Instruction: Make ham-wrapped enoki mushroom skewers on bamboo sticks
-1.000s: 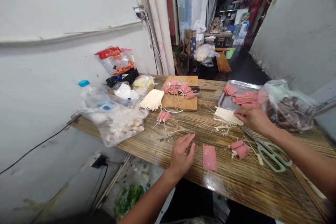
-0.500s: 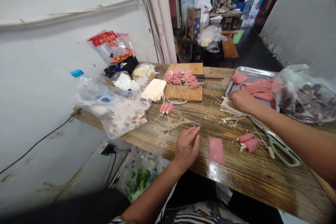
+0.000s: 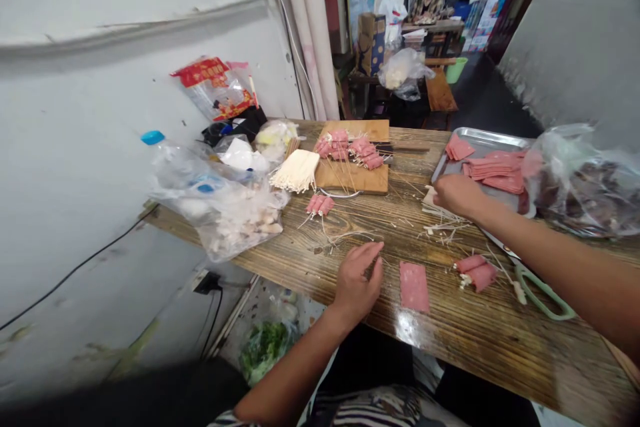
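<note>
My right hand [image 3: 457, 195] is closed on a pale bunch of enoki mushrooms [image 3: 440, 213] on the table, in front of the metal tray; its fingertips are partly hidden. My left hand [image 3: 359, 279] rests near the table's front edge, thumb and fingers apart, holding nothing. Just right of it lies a flat pink meat slice [image 3: 414, 287]. Farther right sit two pink meat rolls [image 3: 480, 272] with enoki ends sticking out. Green-handled scissors [image 3: 545, 293] lie partly under my right forearm.
Skewered meat rolls [image 3: 367, 152] lie on a wooden cutting board [image 3: 350, 179], beside another enoki bunch [image 3: 296, 171]. More slices [image 3: 495, 168] fill part of the metal tray [image 3: 444, 172]. Plastic bags stand at the left [image 3: 235, 220] and right [image 3: 590, 187]. A person sits far back.
My right hand has shifted over the enoki bunch, farther toward its left end, covering more of it. My left hand keeps about the same pose. The camera view has tilted down.
</note>
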A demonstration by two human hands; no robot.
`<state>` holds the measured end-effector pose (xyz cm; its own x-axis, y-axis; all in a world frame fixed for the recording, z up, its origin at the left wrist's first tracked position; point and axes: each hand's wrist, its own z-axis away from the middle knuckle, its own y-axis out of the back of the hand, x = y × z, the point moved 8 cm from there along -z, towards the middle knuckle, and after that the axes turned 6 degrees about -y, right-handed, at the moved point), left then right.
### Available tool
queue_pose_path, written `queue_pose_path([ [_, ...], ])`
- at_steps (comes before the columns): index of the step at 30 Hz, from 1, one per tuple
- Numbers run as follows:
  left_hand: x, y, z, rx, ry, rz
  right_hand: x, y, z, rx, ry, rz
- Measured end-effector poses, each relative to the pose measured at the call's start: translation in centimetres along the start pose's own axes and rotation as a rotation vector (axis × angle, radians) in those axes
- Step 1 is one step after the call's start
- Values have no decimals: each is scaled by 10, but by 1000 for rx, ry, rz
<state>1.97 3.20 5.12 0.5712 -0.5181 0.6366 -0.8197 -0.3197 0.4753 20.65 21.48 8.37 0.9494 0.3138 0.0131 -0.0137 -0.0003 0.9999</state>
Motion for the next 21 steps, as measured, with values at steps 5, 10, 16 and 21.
queue_pose_path([
  [5, 0, 1, 0, 9, 4, 18, 5, -7, 2, -19, 13, 95],
  [10, 1, 1, 0, 8, 11, 32, 17, -14, 1, 10, 7, 107],
  [16, 2, 2, -1, 13, -8, 29, 21, -16, 0, 12, 61, 86],
  [21, 2, 1, -2, 8, -7, 40, 14, -4, 16, 38, 110, 85],
])
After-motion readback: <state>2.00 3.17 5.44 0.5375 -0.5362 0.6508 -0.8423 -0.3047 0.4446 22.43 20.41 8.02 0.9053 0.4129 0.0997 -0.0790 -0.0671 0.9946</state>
